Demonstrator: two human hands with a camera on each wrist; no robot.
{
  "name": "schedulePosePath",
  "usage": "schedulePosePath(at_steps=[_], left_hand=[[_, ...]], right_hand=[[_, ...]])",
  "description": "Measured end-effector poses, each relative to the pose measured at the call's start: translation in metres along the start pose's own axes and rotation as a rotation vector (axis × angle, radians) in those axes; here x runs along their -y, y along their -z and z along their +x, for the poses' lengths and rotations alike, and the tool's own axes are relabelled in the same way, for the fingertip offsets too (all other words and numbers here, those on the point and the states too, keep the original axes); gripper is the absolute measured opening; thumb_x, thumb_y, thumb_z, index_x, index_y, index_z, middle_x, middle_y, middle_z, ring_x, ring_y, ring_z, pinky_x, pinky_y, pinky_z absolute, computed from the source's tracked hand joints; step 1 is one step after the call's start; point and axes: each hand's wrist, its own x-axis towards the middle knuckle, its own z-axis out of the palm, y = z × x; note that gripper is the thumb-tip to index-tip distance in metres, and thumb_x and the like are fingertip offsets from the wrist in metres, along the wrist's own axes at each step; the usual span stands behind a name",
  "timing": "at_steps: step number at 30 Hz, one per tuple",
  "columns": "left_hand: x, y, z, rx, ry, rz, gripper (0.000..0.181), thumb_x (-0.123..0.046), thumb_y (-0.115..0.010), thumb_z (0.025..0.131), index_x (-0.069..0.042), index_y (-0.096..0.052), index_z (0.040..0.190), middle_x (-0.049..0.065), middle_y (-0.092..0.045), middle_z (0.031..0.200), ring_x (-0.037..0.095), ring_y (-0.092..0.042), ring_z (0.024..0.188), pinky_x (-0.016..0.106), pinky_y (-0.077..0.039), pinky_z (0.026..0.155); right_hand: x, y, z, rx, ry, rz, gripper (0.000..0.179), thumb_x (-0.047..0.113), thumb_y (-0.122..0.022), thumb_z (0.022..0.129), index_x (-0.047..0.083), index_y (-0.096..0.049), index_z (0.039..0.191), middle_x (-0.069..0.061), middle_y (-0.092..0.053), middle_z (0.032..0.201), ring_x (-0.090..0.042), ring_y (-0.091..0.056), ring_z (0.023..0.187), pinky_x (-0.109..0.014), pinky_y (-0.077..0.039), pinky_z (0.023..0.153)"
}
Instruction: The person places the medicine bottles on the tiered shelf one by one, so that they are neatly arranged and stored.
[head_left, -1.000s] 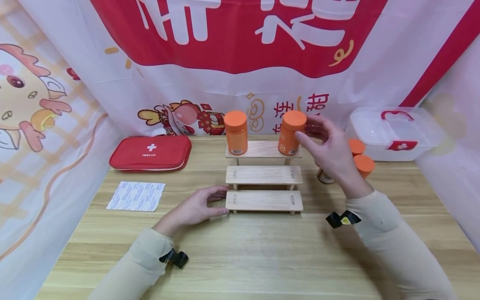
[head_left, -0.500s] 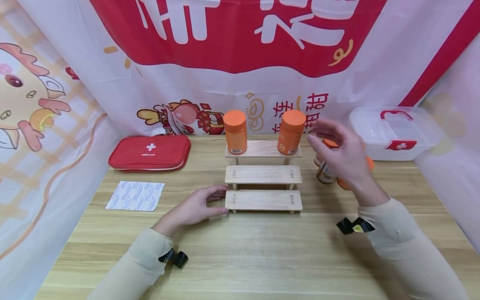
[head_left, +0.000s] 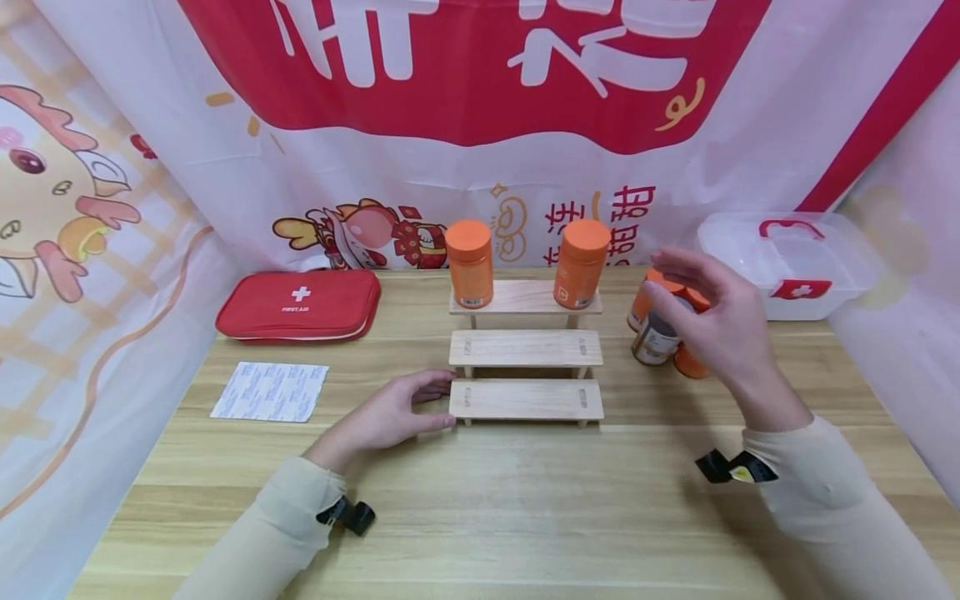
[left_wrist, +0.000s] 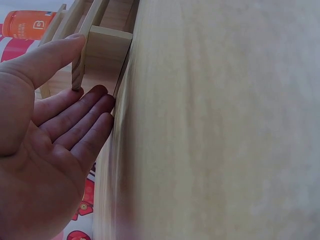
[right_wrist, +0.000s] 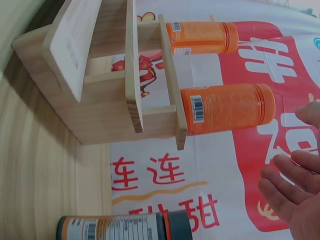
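A small three-step wooden rack [head_left: 525, 400] stands mid-table. Two orange bottles with orange caps are upright on its top step, the left bottle [head_left: 470, 265] and the right bottle [head_left: 582, 263]. My left hand [head_left: 393, 412] holds the left end of the lowest step; in the left wrist view, its thumb and index finger meet opposite edges of the board. To the right of the rack, my right hand [head_left: 723, 317] hovers with nothing in it, fingers spread. Below and behind it stand a dark-capped bottle [head_left: 656, 343] with a white label and several orange ones, partly hidden.
A red first-aid pouch [head_left: 300, 307] lies at the back left, with a white blue-printed packet [head_left: 272, 392] in front of it. A clear plastic box [head_left: 795, 262] with a red handle stands at the back right. Printed cloth [head_left: 420, 158] hangs close behind the table.
My right hand has let go of the right orange bottle on the top step and moved away to the right, above the other bottles. The left hand stays at the rack.
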Motion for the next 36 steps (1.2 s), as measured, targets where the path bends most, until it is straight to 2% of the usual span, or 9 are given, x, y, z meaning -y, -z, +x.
schedulePosePath(at_steps=[5, 10, 14, 16, 23, 28, 30, 32, 36], left_hand=[[0.000, 0.000, 0.001, -0.002, 0.004, 0.006, 0.069, -0.033, -0.082, 0.098, -0.007, -0.054, 0.156, 0.014, -0.060, 0.158, 0.035, -0.057, 0.147, 0.057, -0.043, 0.126], [-0.001, 0.000, 0.001, -0.003, 0.027, 0.005, 0.071, -0.034, -0.083, 0.097, -0.009, -0.054, 0.157, 0.011, -0.059, 0.159, 0.033, -0.056, 0.148, 0.056, -0.043, 0.127], [-0.001, 0.000, 0.001, -0.002, 0.028, 0.008, 0.071, -0.035, -0.082, 0.097, -0.010, -0.054, 0.157, 0.011, -0.059, 0.160, 0.033, -0.056, 0.149, 0.056, -0.042, 0.127], [-0.001, 0.000, 0.001, -0.004, 0.030, 0.010, 0.071, -0.035, -0.082, 0.097, -0.010, -0.054, 0.157, 0.011, -0.059, 0.160, 0.033, -0.056, 0.149, 0.056, -0.042, 0.127], [-0.003, 0.000, 0.001, -0.004, 0.032, 0.010, 0.070, -0.033, -0.083, 0.097, -0.009, -0.054, 0.157, 0.011, -0.059, 0.159, 0.034, -0.056, 0.148, 0.056, -0.043, 0.127], [-0.003, 0.000, 0.001, -0.003, 0.025, 0.011, 0.070, -0.032, -0.083, 0.097, -0.008, -0.054, 0.157, 0.013, -0.059, 0.159, 0.034, -0.057, 0.147, 0.056, -0.044, 0.126], [-0.002, 0.000, 0.001, -0.003, 0.024, 0.016, 0.070, -0.032, -0.082, 0.097, -0.008, -0.054, 0.157, 0.013, -0.059, 0.159, 0.034, -0.057, 0.147, 0.056, -0.044, 0.126], [-0.003, 0.000, 0.001, -0.004, 0.024, 0.016, 0.070, -0.032, -0.082, 0.097, -0.008, -0.054, 0.157, 0.012, -0.059, 0.159, 0.034, -0.057, 0.147, 0.056, -0.044, 0.126], [-0.003, 0.000, 0.001, -0.002, 0.024, 0.013, 0.070, -0.031, -0.082, 0.098, -0.008, -0.054, 0.157, 0.013, -0.059, 0.159, 0.034, -0.057, 0.147, 0.056, -0.043, 0.127]], right_hand=[[-0.006, 0.009, -0.006, -0.001, -0.036, -0.059, 0.049, 0.028, -0.079, 0.100, 0.017, -0.067, 0.146, -0.006, -0.071, 0.144, 0.000, -0.064, 0.123, -0.006, -0.050, 0.102], [-0.013, 0.020, -0.012, 0.023, -0.103, -0.117, 0.053, 0.033, -0.077, 0.102, 0.023, -0.062, 0.152, -0.004, -0.067, 0.150, -0.015, -0.061, 0.132, -0.021, -0.049, 0.115], [-0.020, 0.027, -0.017, 0.024, -0.132, -0.142, 0.055, 0.035, -0.077, 0.102, 0.023, -0.061, 0.153, -0.005, -0.066, 0.151, -0.020, -0.060, 0.133, -0.011, -0.047, 0.107], [-0.026, 0.030, -0.020, 0.017, -0.135, -0.154, 0.054, 0.035, -0.077, 0.101, 0.023, -0.062, 0.152, -0.005, -0.066, 0.150, -0.017, -0.059, 0.133, -0.005, -0.046, 0.101], [-0.047, 0.045, -0.033, -0.014, -0.103, -0.174, 0.051, 0.031, -0.079, 0.101, 0.021, -0.065, 0.149, -0.007, -0.068, 0.148, 0.003, -0.057, 0.130, -0.005, -0.043, 0.105], [-0.058, 0.054, -0.037, -0.039, -0.104, -0.209, 0.052, 0.031, -0.081, 0.099, 0.021, -0.067, 0.148, -0.009, -0.069, 0.145, 0.017, -0.053, 0.121, 0.000, -0.040, 0.101], [-0.061, 0.056, -0.039, -0.036, -0.122, -0.219, 0.054, 0.032, -0.081, 0.098, 0.020, -0.066, 0.149, -0.011, -0.069, 0.146, 0.018, -0.053, 0.120, 0.002, -0.040, 0.099], [-0.063, 0.059, -0.041, -0.025, -0.146, -0.235, 0.056, 0.034, -0.080, 0.099, 0.020, -0.064, 0.151, -0.013, -0.067, 0.149, 0.012, -0.055, 0.125, 0.002, -0.039, 0.099], [-0.070, 0.064, -0.043, 0.012, -0.201, -0.257, 0.062, 0.039, -0.076, 0.102, 0.019, -0.057, 0.157, -0.014, -0.062, 0.156, -0.021, -0.058, 0.142, 0.004, -0.037, 0.101]])
